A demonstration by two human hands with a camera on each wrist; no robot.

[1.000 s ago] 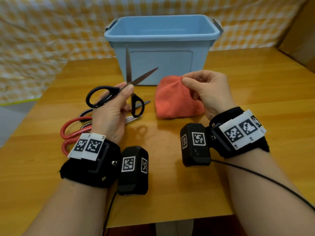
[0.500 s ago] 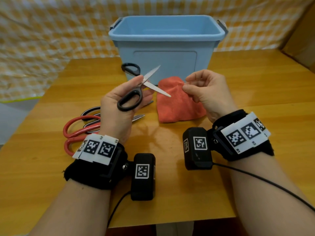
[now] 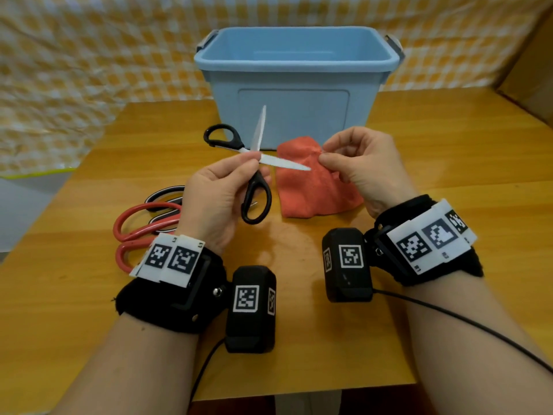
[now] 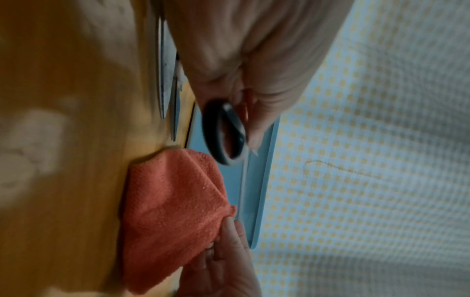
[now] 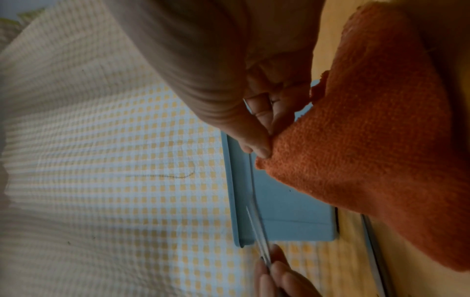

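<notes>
Hands (image 3: 215, 199) (image 3: 368, 166) close, scissors (image 3: 281, 163) tip beside cloth (image 3: 314, 196)

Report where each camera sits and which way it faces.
Head: on the head, facing forward and down at the table; shows both forearms, left hand holding black scissors, right hand pinching orange cloth.
Left wrist: faces along left fingers to the scissor handle; right fingertips intrude.
Right wrist: faces along right fingers to the pinched cloth; left fingertips intrude.
Shared: both wrist views catch cloth and blue bin.
</notes>
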